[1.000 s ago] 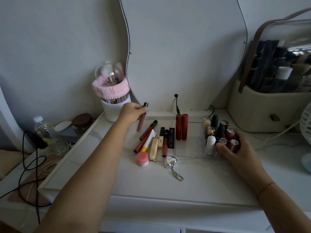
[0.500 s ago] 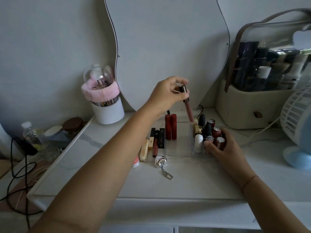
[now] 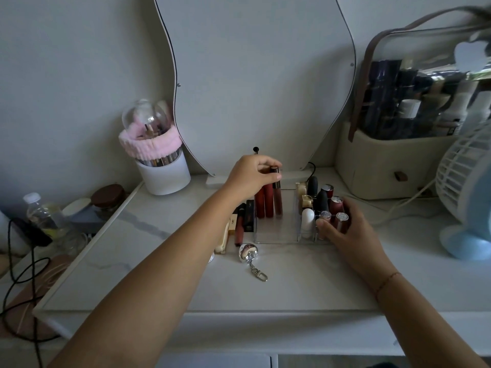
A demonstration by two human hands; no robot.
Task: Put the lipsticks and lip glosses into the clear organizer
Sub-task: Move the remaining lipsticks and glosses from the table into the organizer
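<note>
A clear organizer (image 3: 276, 236) stands on the white marble-look vanity top. My left hand (image 3: 252, 176) pinches the dark cap of a brown lip gloss (image 3: 277, 200), which stands upright in the organizer's left compartment beside two red tubes (image 3: 264, 201). My right hand (image 3: 342, 229) holds the organizer's right front corner, fingers curled round it. Several lipsticks (image 3: 321, 200) stand in its small right-hand cells. More lip products (image 3: 240, 225) lie flat on the top just left of the organizer, partly hidden by my left forearm.
A silver keychain (image 3: 249, 254) lies in front of the organizer. A white brush cup with a pink band (image 3: 162, 166) stands back left, a mirror (image 3: 255, 75) behind, a beige cosmetics bag (image 3: 398, 160) back right, and a small fan (image 3: 467, 192) at far right. Bottles and cables (image 3: 39, 216) crowd the left edge.
My left hand carried the brown lip gloss from the left side, over the organizer, and lowered it upright into the left compartment. My right hand stayed on the organizer.
</note>
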